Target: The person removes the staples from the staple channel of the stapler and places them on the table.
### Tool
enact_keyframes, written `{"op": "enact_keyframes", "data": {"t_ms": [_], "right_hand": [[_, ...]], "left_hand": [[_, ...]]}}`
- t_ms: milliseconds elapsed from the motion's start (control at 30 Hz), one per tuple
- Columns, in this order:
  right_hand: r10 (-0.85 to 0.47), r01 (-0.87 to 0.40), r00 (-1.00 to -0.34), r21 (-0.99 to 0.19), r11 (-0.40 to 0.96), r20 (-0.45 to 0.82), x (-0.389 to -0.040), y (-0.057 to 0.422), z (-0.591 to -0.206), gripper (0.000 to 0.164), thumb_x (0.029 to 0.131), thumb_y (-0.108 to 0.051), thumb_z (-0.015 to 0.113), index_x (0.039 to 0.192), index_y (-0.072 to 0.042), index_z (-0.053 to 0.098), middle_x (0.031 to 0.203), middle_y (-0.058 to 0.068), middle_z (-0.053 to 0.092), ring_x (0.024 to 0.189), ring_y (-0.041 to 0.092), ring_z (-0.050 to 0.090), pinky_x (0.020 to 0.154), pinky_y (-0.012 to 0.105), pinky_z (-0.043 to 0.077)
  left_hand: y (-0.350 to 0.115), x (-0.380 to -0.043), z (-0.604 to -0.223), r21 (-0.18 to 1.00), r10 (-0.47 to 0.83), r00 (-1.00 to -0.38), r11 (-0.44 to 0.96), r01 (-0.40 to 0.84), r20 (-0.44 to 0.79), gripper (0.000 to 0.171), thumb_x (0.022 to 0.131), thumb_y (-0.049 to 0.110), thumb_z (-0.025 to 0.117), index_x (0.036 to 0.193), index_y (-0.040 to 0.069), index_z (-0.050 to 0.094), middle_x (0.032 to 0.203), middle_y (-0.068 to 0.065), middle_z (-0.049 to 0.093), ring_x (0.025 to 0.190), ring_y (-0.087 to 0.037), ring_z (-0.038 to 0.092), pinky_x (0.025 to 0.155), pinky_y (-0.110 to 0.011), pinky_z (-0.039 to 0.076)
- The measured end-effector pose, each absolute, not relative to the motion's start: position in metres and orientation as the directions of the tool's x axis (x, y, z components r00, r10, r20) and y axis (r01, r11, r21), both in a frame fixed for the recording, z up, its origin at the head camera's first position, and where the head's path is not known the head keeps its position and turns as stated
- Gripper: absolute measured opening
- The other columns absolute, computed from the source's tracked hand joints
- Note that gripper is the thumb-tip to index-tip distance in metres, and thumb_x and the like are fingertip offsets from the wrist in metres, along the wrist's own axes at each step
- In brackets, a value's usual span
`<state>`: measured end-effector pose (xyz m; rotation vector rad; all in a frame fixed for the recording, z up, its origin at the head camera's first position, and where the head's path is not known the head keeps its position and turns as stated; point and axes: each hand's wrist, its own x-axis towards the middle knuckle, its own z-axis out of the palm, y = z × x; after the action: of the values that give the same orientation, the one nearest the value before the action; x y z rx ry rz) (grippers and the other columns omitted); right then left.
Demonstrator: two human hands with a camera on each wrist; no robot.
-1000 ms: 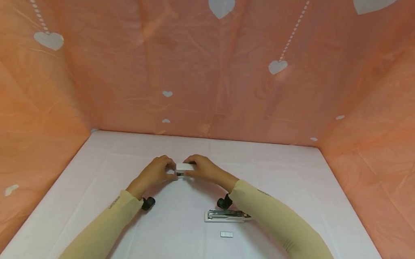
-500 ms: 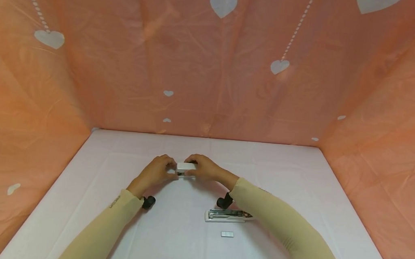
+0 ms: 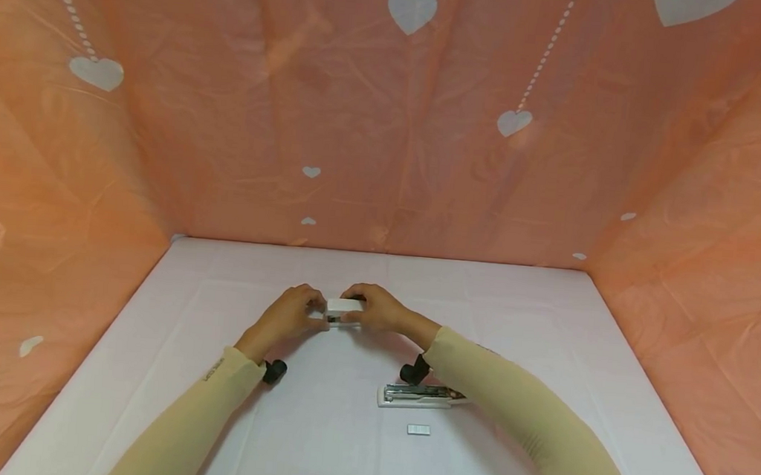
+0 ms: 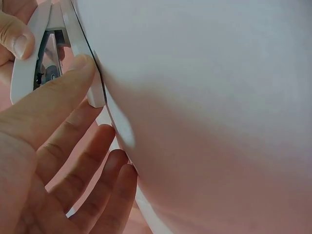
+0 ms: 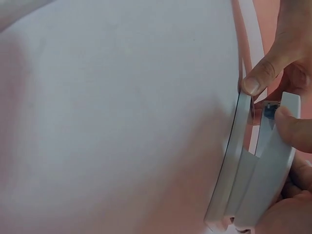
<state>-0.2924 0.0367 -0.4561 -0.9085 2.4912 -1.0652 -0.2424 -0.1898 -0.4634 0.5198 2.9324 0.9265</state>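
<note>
At the middle of the white table, both hands hold a white stapler (image 3: 343,307). My left hand (image 3: 290,314) pinches the end of the stapler's base between thumb and index finger. In the left wrist view, the other left fingers (image 4: 112,195) lie below it, near the tabletop. The right hand (image 3: 380,310) grips the upper arm of the stapler from the other side, its thumb (image 5: 295,129) near the front end. A gap shows between the stapler's base (image 5: 231,151) and its upper arm (image 5: 275,165). The right palm is hidden in the head view.
A second stapler (image 3: 416,397), its metal staple channel uncovered, lies partly under the right forearm. A small strip of staples (image 3: 418,430) lies nearer me. An orange curtain (image 3: 387,156) with pale hearts stands around the table's back and sides.
</note>
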Motion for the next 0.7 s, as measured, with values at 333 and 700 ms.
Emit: {"op": "enact_keyframes", "data": {"t_ms": [333, 700], "right_hand": [[-0.63, -0.388, -0.776, -0.811, 0.438, 0.031, -0.295, 0.046, -0.459, 0.039, 0.1, -0.018, 0.079, 0.134, -0.003, 0.068, 0.133, 0.014, 0.07, 0.114, 0.022, 0.065, 0.102, 0.036, 0.052], [-0.64, -0.488, -0.761, -0.744, 0.456, 0.107, -0.298, 0.06, -0.446, 0.042, 0.096, -0.013, 0.08, 0.133, 0.001, 0.066, 0.124, 0.014, 0.072, 0.113, 0.026, 0.067, 0.1, 0.041, 0.054]], "left_hand": [[-0.191, -0.246, -0.463, 0.537, 0.283, -0.958, 0.802, 0.263, 0.045, 0.026, 0.09, 0.019, 0.089, 0.107, 0.005, 0.075, 0.112, -0.011, 0.069, 0.106, -0.033, 0.062, 0.095, -0.053, 0.052], [-0.188, -0.243, -0.46, 0.544, 0.29, -0.957, 0.799, 0.257, 0.026, 0.026, 0.091, 0.019, 0.088, 0.109, 0.005, 0.075, 0.115, -0.012, 0.069, 0.11, -0.035, 0.062, 0.097, -0.055, 0.052]]}}
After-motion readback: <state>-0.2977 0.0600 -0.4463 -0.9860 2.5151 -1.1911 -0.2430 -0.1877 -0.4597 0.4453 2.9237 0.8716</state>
